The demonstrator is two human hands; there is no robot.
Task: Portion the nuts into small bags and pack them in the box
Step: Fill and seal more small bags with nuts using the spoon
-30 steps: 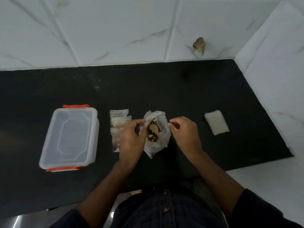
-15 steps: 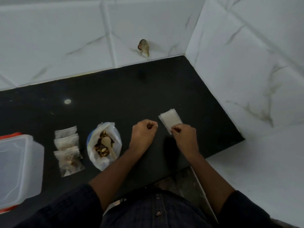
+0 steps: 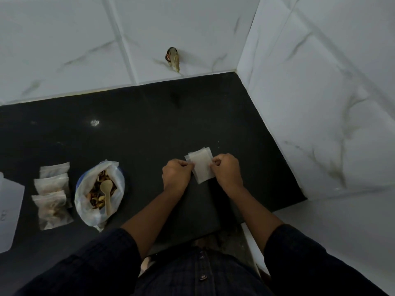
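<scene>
A stack of empty small bags (image 3: 201, 165) lies on the black counter at the right. My left hand (image 3: 176, 175) pinches its left edge and my right hand (image 3: 226, 170) pinches its right edge. An open plastic bag of nuts (image 3: 99, 193) stands to the left with a wooden spoon (image 3: 107, 193) resting in it. Three filled small bags (image 3: 52, 195) lie in a column left of it. The clear plastic box (image 3: 8, 210) shows only partly at the left edge.
White marbled tile walls rise behind and at the right of the black counter (image 3: 139, 129). A small wall fitting (image 3: 173, 58) sticks out of the back wall. The counter's front edge runs just before my body.
Both hands left the nut bag and moved right to the stack of empty bags. My left hand now grips its left edge. The view swung right, so the box is nearly out of frame.
</scene>
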